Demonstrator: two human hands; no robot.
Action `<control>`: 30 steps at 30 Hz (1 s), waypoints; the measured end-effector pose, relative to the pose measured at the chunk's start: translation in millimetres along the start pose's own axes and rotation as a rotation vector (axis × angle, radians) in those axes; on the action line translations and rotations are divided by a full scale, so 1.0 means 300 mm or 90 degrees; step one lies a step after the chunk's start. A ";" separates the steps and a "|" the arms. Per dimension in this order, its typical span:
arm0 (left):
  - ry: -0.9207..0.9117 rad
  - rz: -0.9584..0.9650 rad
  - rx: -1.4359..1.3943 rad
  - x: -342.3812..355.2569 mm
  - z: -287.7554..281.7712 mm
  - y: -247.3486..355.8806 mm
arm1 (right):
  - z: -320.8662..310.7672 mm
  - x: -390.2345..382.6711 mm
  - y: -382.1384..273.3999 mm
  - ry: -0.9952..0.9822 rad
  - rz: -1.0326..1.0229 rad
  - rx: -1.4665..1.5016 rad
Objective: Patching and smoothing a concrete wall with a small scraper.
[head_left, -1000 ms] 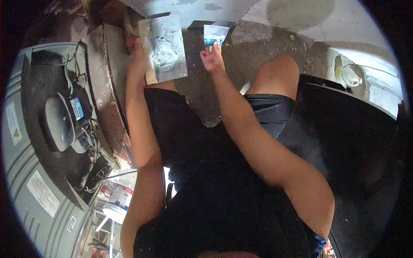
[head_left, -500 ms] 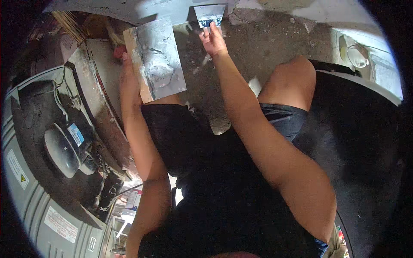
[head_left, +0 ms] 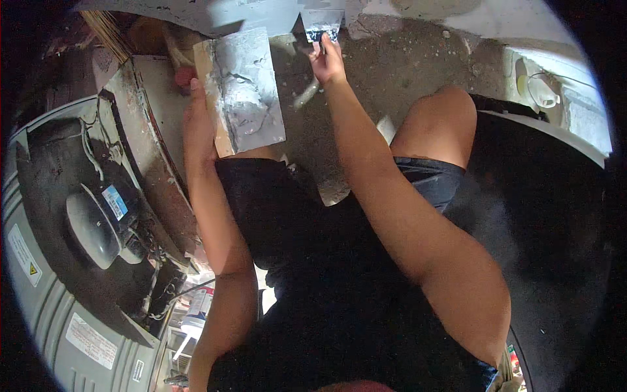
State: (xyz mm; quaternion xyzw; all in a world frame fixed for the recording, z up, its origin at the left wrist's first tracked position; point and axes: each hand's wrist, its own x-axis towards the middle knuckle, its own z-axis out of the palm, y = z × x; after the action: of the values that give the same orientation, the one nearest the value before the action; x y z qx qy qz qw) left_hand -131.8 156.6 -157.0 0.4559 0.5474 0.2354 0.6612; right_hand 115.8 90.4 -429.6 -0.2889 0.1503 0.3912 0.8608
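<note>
My left hand (head_left: pixel 198 117) grips a flat rectangular board (head_left: pixel 251 127) by its left edge, thumb along the side. Grey-white plaster (head_left: pixel 248 85) is smeared over most of its face, with a bare tan strip on the left. The fingers beneath the board are hidden. In my right hand (head_left: pixel 328 65) is a wide-bladed putty knife (head_left: pixel 323 19), thumb on top near the dark, spattered base of its blade. The blade lies up against the low part of the pale wall (head_left: pixel 261 12); whether it touches cannot be told.
On the left stands an appliance's open back with a black compressor (head_left: pixel 95 228) and loose wires. A large black panel (head_left: pixel 542 215) fills the right side. A pale plastic container (head_left: pixel 542 90) sits at the far right. A white tube (head_left: pixel 196 313) lies at lower left.
The putty knife has shifted slightly right and turned a little against the wall, my right wrist turning with it. The board has moved slightly right in view.
</note>
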 end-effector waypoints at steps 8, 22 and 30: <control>-0.033 -0.012 -0.012 0.060 -0.073 -0.029 | 0.144 -0.020 -0.030 -0.070 0.013 0.055; 0.058 0.058 0.051 0.032 -0.050 -0.008 | 0.121 -0.110 -0.032 -0.141 0.057 0.037; 0.032 0.015 0.001 0.042 -0.037 -0.018 | 0.029 -0.117 -0.012 0.003 0.055 0.014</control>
State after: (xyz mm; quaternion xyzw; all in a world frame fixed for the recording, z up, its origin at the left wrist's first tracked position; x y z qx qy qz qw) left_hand -139.5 168.1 -167.9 0.4565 0.5590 0.2540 0.6439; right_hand 96.0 73.2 -404.5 -0.2735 0.1686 0.4254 0.8461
